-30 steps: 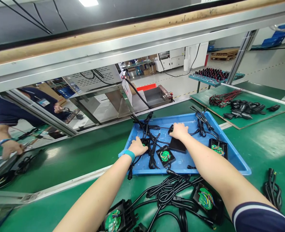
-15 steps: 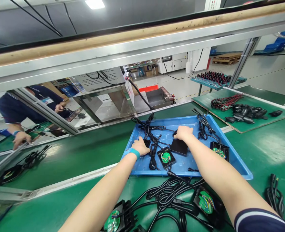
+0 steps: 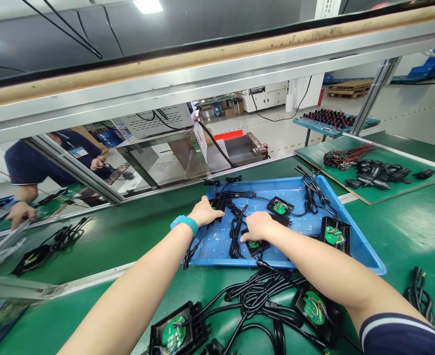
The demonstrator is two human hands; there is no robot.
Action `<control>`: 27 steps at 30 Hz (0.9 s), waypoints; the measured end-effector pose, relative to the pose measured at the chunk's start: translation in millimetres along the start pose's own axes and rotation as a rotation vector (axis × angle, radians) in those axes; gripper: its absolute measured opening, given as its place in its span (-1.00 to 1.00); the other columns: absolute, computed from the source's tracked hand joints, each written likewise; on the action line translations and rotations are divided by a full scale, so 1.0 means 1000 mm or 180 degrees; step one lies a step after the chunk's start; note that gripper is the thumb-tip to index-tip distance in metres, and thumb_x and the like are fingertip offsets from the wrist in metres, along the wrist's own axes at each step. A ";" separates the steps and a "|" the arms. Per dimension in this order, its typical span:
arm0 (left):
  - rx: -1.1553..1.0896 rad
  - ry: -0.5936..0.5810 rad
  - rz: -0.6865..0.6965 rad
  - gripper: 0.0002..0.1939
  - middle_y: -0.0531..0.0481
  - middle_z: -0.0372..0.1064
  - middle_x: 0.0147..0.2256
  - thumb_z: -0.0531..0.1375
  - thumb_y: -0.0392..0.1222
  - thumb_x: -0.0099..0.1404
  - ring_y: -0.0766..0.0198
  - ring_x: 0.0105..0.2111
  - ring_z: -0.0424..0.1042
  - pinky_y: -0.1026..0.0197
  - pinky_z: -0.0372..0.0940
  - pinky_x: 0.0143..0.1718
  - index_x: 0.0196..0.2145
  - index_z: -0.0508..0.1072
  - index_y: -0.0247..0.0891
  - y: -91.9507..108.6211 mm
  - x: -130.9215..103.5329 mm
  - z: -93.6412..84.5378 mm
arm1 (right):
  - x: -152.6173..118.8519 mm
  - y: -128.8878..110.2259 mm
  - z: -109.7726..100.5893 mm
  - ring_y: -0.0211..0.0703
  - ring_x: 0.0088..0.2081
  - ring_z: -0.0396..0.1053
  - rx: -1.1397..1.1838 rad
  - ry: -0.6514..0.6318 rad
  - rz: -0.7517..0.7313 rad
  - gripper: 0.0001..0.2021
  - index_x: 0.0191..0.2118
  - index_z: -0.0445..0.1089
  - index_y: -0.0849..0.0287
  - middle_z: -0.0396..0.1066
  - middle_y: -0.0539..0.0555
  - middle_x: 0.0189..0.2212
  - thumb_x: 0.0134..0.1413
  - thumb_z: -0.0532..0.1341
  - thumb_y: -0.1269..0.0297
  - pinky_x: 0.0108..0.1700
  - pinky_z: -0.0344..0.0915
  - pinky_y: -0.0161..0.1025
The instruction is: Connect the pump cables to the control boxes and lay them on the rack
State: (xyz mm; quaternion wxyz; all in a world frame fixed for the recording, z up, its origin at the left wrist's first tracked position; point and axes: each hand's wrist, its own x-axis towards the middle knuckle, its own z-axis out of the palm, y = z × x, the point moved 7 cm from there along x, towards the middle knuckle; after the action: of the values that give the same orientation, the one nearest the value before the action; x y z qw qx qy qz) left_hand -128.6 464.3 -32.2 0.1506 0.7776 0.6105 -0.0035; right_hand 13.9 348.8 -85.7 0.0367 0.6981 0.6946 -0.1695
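A blue tray point(image 3: 287, 263) on the green bench holds black boxes with green circuit boards and coiled black cables. At the tray's left side, my left hand point(image 3: 205, 213) grips a black box point(image 3: 217, 209) with its cable hanging over the front-left rim. Over the tray's middle, my right hand point(image 3: 260, 228) has its fingers bent at a dark box, above an open box with a green board point(image 3: 253, 244); its hidden fingertips leave the grip unclear. Another open box point(image 3: 280, 207) lies behind it, and one more point(image 3: 335, 234) sits at the right.
More open boxes point(image 3: 175, 335) and tangled black cables point(image 3: 254, 298) lie in front of the tray. Black connectors point(image 3: 378, 173) rest on a board at the back right. A metal frame point(image 3: 77, 170) crosses the left, with a person beyond it.
My left hand has moved slightly left with the box, and a cable now hangs over the rim. My right hand has moved left and toward me, revealing an open box behind it.
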 end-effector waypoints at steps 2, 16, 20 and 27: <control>0.0092 -0.0052 0.0027 -0.24 -0.31 0.44 0.02 0.38 0.05 0.04 -0.05 0.02 0.47 0.13 0.37 -0.05 0.10 0.23 -0.36 0.001 -0.002 0.005 | -0.004 -0.011 0.008 0.29 -0.01 0.46 -0.0216 -0.0213 -0.0014 -0.36 0.00 0.50 0.28 0.48 0.41 -0.04 -0.03 0.33 -0.18 -0.06 0.41 0.05; 0.0602 -0.0155 -0.0186 0.13 -0.54 0.17 0.21 0.35 -0.03 0.06 -0.25 0.18 0.31 -0.06 0.28 0.12 0.38 -0.18 -0.49 0.000 -0.008 0.063 | -0.021 0.069 -0.059 -0.20 -0.42 0.32 0.3637 0.0488 -0.0535 -0.60 -0.20 0.30 0.11 0.38 -0.05 -0.43 -0.23 0.27 0.06 -0.41 0.20 -0.30; 0.0621 -0.0191 -0.0194 0.16 -0.55 0.18 0.19 0.34 -0.06 0.04 -0.24 0.15 0.34 -0.06 0.29 0.11 0.39 -0.22 -0.51 -0.001 -0.005 0.065 | -0.035 0.108 -0.092 -0.19 -0.43 0.32 0.4744 0.1469 -0.0750 -0.52 -0.13 0.23 0.10 0.37 -0.02 -0.38 -0.23 0.22 0.01 -0.39 0.26 -0.28; 0.0619 -0.0151 -0.0203 0.19 -0.54 0.22 0.17 0.36 0.03 0.04 -0.24 0.16 0.33 -0.07 0.29 0.09 0.39 -0.20 -0.49 0.000 -0.007 0.062 | -0.058 0.189 -0.110 -0.23 -0.44 0.36 0.5648 0.3764 -0.0519 -0.52 -0.21 0.24 0.08 0.36 -0.07 -0.42 -0.18 0.29 -0.12 -0.43 0.31 -0.30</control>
State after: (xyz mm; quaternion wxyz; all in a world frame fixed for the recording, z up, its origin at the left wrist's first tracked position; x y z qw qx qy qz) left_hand -119.4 443.4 -90.2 0.0886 0.7684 0.6280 -0.0860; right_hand 221.0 318.5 -0.5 -0.8384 0.3980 0.2751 -0.2509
